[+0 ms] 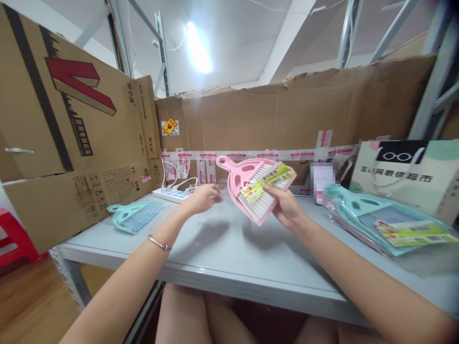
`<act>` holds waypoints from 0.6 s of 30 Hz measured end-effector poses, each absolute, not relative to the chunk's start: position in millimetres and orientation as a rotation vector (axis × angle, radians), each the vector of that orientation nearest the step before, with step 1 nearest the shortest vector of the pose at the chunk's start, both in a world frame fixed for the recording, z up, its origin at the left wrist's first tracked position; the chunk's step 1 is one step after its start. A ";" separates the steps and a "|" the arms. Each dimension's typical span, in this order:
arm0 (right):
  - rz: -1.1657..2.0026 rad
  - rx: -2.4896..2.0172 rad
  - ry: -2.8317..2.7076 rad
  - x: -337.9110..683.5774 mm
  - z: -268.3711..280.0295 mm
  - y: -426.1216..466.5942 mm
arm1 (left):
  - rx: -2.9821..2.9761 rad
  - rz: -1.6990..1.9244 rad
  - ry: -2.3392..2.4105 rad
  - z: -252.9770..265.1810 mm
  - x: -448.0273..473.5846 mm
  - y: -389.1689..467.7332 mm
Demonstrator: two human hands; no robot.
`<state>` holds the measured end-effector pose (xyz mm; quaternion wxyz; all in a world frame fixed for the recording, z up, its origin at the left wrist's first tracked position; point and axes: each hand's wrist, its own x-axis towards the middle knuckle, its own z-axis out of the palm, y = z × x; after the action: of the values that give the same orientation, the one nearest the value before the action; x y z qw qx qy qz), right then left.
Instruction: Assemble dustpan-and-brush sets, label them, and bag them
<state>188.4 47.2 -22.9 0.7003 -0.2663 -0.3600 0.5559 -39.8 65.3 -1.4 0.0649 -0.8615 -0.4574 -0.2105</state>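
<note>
My right hand (287, 205) grips a pink dustpan and brush set (234, 181) by its lower right side, the thumb lying over the front. The set is raised above the table and tilted, its looped handle pointing up and left. White bristles show behind a green and yellow label card (267, 184). Left of the set, apart from its edge, my left hand (205, 197) is curled, fingers drawn together. A faint hazy shape lies near its fingertips; whether it holds anything is hard to see.
A mint-green dustpan set (134, 216) lies on the grey table (222, 258) at left. Packaged mint-green sets (387, 222) are stacked at right, beside a paper bag (405, 177) and a phone-like object (322, 179). A power strip (172, 193) with cables stands before cardboard walls (251, 119).
</note>
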 end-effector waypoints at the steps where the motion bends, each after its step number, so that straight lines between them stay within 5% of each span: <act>1: 1.203 -0.581 -0.786 195.1 -20.5 50.2 | -2.671 -0.563 -1.329 -6.6 -30.4 65.9; 9: 1.072 -0.589 -0.746 243.3 -14.5 73.7 | -3.248 0.117 -1.523 -9.5 -37.6 55.9; 18: 1.118 -0.680 -0.729 252.3 -32.0 76.2 | -2.726 -0.570 -1.876 1.7 -27.2 82.2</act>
<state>252.3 76.2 -32.0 0.7326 -0.3090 -0.3313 0.5081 -27.2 82.2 1.7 -0.1077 -0.8071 -0.5555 -0.1687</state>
